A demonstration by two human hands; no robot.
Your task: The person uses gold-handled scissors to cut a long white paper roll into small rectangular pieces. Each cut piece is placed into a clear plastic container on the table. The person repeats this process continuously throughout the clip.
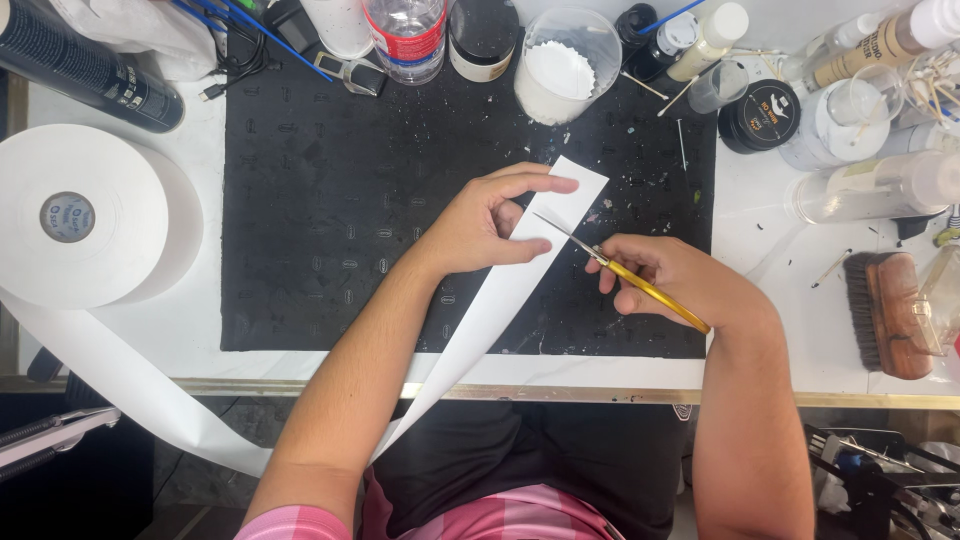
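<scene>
your forearms come up from the bottom edge, over a pink striped top. your left hand pinches the paper strip, thumb under and fingers curled over its near edge, index finger stretched out along the top. your right hand is closed round the yellow handles of one pair of scissors; the blades are parted and meet the strip's right edge just beside your left thumb. the strip lies slanted over the black mat, its free end near the mat's middle; its tail drops off the table edge, loops below and climbs back to one big white roll lying flat on the left.

containers along the far edge: one clear cup with something white inside that reaches partway up; one clear bottle with a red label, contents not clear; one dark jar with its lid on; one round black tin, closed. at right, several clear bottles and glasses crowd together, too jumbled to count; one glass holds thin sticks. one wooden brush lies at the right edge. one black can lies on its side, top left.
</scene>
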